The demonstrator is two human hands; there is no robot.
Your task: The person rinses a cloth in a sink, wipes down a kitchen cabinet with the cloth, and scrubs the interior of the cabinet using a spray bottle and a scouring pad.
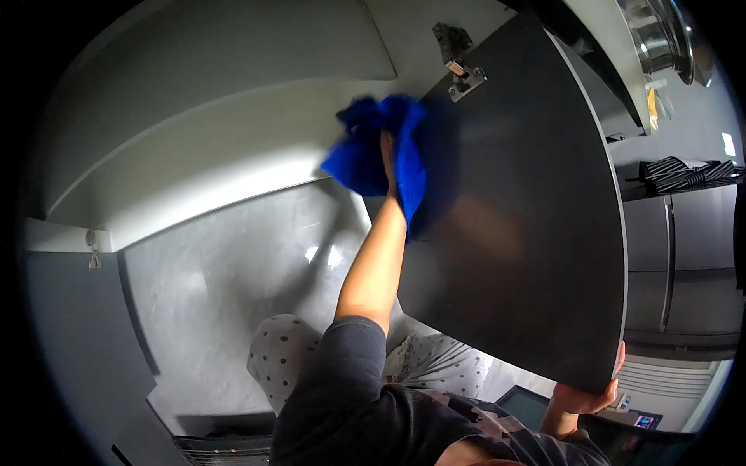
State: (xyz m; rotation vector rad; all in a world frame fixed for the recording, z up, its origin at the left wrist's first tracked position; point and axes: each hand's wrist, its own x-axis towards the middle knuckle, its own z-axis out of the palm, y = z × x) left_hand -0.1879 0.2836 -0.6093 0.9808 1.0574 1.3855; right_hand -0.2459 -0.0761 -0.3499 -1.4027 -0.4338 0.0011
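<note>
Far left of the dark cabinet door (536, 210): grey panel (70, 334), small metal hinge (94, 250) at its top. Next, still left of the door, white cabinet panel (233, 147), lit brightly along its lower part; below it a glossy grey surface (194, 272) with light spots and a soft shadow. Polka-dot trousers (284, 353), both knees showing, one left of the door, one just under its lower edge. Dark short sleeve (350, 357) left of the door, bare forearm reaching up from it to the door's left edge. Blue cloth (408, 167) there, bunched and draped around the left hand (387, 159), overlapping the door's inner face just below its hinge. Cloth slightly blurred; covers most of the left hand, so can't tell if those fingers are spread or pressed together. Cabinet hinge (466, 81) screwed to the door near its top left, arm folded out, dark door swung open. Right hand (579, 399) at the door's bottom right corner, fingers curled round the edge, pinching the panel. Right of the door: small lit screen (646, 421) low down, steel pot (651, 35) high up, striped cloth (684, 175) beneath that, dark cabinet fronts (699, 260) lower still.
</note>
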